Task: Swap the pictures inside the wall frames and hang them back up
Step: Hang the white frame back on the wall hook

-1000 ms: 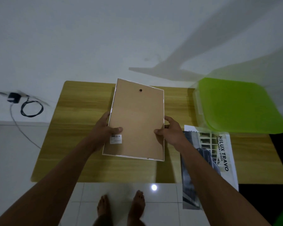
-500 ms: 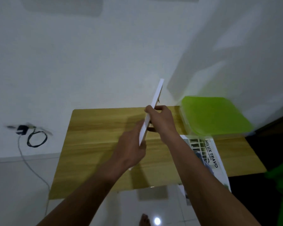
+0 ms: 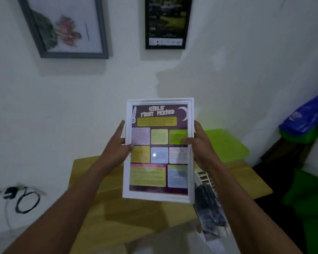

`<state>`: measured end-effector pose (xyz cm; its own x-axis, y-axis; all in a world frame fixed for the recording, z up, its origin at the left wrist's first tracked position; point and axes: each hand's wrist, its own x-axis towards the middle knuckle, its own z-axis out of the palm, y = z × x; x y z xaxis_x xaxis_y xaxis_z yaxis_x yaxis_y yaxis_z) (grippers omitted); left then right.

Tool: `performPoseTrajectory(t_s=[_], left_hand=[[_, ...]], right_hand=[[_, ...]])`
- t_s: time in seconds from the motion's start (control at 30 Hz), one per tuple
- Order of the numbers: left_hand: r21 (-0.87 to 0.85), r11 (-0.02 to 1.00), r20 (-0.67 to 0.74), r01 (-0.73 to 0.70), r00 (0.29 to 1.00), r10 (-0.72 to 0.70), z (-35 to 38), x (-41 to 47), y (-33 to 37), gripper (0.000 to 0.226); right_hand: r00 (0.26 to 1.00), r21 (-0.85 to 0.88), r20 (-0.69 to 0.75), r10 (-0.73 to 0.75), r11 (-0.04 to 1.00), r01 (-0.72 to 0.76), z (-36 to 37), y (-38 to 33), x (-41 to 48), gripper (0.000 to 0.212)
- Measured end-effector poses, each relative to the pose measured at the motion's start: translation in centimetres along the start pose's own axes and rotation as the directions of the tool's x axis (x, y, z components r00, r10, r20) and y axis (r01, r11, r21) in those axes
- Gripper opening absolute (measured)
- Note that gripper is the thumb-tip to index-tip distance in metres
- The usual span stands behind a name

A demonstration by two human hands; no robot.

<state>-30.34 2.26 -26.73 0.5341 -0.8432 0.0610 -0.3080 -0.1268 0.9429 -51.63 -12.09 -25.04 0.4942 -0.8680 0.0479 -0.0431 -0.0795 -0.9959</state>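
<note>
The white frame (image 3: 158, 197) is up in the air, upright and tipped slightly back, its glass side facing the person. It sits in front of the white wall (image 3: 81, 107) and above the far part of the wooden worktop (image 3: 128, 217). Its moulding is plain white with a stepped inner edge. Inside is a poster (image 3: 159, 136) on a dark purple ground. A pale headline at the top reads "Girls' First Period", with a crescent moon in the upper right corner. Below come a yellow banner, two rows of small pink, yellow, green and white text boxes, and larger yellow and blue panels at the bottom. A small light glints off the glass near the middle.

Both hands have hold of it at mid-height. The left hand (image 3: 117, 149) clasps the left edge, thumb pressed on the front. The right hand (image 3: 200, 145) grips the right edge the same way.

On the worktop, under the right forearm, lies a loose print (image 3: 207, 208), blurred and dark. Beyond it sits a bright green lid (image 3: 226, 143). Higher on the wall hang a grey frame (image 3: 103, 33) with a flower picture and a black frame (image 3: 167, 47) with a dark poster. A black charger and coiled cable (image 3: 24, 198) sit low on the left.
</note>
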Motion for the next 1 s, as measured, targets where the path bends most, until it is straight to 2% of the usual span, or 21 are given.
performPoseTrajectory(t_s=[0.07, 0.17, 0.47, 0.63, 0.8, 0.9, 1.0], left_hand=[[-0.095, 0.994, 0.095, -0.049, 0.994, 0.058, -0.8, -0.1, 1.8, 0.085], [-0.164, 0.985, 0.118, -0.054, 0.990, 0.074, -0.7, 0.5, 4.3, 0.085], [-0.144, 0.959, 0.166, -0.243, 0.950, 0.266, 4.1, 5.2, 14.5, 0.088], [-0.144, 0.948, 0.241, -0.284, 0.919, 0.312, 9.1, 9.7, 20.4, 0.086], [-0.055, 0.925, 0.170, -0.376, 0.909, 0.380, 14.4, 15.0, 25.1, 0.087], [-0.024, 0.920, 0.091, -0.391, 0.916, 0.392, 18.0, 18.6, 28.1, 0.089], [0.034, 0.916, 0.043, -0.399, 0.917, 0.398, 20.9, 21.9, 30.8, 0.095]], right_hand=[[1.000, 0.047, 0.009, -0.024, 0.999, 0.023, -1.0, -1.4, -0.4, 0.072], [0.997, 0.073, -0.015, -0.071, 0.995, 0.072, -2.9, -3.1, -0.1, 0.074], [0.976, -0.067, -0.018, -0.215, 0.975, 0.214, -13.0, -10.3, 2.3, 0.086], [0.963, -0.047, -0.046, -0.264, 0.964, 0.262, -20.1, -12.6, 6.2, 0.092], [0.952, -0.033, -0.020, -0.305, 0.952, 0.305, -27.2, -13.9, 13.1, 0.087], [0.936, -0.051, 0.004, -0.352, 0.935, 0.352, -31.5, -15.5, 18.2, 0.074], [0.921, -0.060, 0.042, -0.386, 0.920, 0.388, -35.1, -17.0, 23.5, 0.070]])
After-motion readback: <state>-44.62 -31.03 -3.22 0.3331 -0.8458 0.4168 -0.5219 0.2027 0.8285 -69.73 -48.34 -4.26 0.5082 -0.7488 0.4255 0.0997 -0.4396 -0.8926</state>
